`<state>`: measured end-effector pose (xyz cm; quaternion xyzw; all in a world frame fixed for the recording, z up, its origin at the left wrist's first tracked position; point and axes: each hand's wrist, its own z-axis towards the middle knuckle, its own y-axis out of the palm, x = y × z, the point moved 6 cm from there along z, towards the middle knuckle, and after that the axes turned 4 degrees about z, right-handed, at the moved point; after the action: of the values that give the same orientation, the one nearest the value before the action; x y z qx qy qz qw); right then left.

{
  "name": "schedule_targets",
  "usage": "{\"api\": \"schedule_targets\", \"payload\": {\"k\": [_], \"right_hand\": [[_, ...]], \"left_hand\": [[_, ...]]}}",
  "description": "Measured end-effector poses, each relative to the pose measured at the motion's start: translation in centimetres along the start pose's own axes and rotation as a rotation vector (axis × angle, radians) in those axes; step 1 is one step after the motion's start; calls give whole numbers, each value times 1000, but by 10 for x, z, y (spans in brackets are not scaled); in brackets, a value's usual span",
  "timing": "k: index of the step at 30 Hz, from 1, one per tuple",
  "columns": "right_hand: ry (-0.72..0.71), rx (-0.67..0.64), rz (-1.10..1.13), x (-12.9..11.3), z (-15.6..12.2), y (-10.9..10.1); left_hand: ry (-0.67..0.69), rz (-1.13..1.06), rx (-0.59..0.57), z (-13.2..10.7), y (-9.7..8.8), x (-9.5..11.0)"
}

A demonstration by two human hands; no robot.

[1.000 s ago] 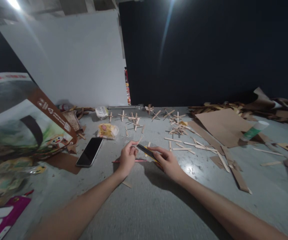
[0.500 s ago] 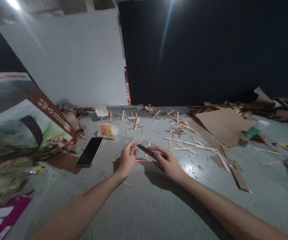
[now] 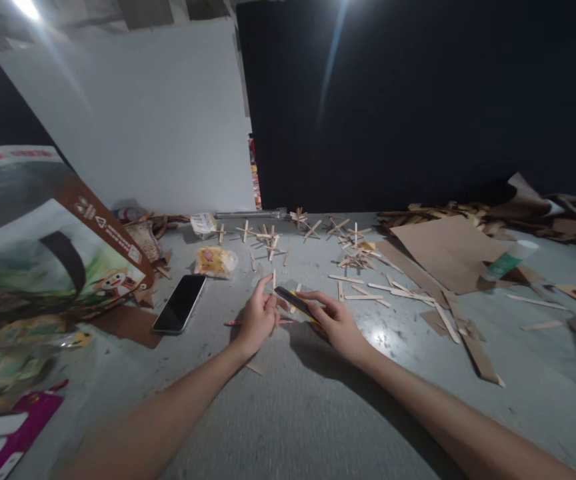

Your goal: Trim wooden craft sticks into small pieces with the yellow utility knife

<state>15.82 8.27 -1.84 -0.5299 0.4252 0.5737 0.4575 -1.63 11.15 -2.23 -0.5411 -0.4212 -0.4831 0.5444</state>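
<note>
My left hand (image 3: 259, 315) is closed on a short wooden craft stick (image 3: 274, 280), whose pale end stands up past the fingertips. In my right hand (image 3: 335, 323) is a utility knife (image 3: 295, 301) with a dark body and a yellow edge, its front end pointing at the stick. The knife tip is close to the left fingers; whether it touches the stick I cannot tell. Under the left hand a thin red pen-like stick (image 3: 233, 323) lies on the table, partly hidden. One more craft stick (image 3: 298, 293) lies just behind the knife.
Several crossed-stick pieces (image 3: 272, 247) stand along the back. Loose craft sticks (image 3: 363, 297) and brown cardboard (image 3: 448, 253) lie to the right, with a glue stick (image 3: 511, 260). A phone (image 3: 181, 303), a wrapped snack (image 3: 215, 262) and a large printed bag (image 3: 53, 227) are on the left.
The craft stick in my left hand has turned from slanted to nearly upright, and the left fingers have shifted around it. My right hand and the knife have barely moved.
</note>
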Motion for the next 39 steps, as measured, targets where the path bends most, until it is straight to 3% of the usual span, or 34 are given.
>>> {"api": "schedule_targets", "payload": {"k": [16, 39], "right_hand": [[19, 0, 9, -1, -2, 1], [6, -1, 21, 1, -1, 2]], "left_hand": [[29, -25, 15, 7, 0, -7], [72, -21, -15, 3, 2, 1]]}}
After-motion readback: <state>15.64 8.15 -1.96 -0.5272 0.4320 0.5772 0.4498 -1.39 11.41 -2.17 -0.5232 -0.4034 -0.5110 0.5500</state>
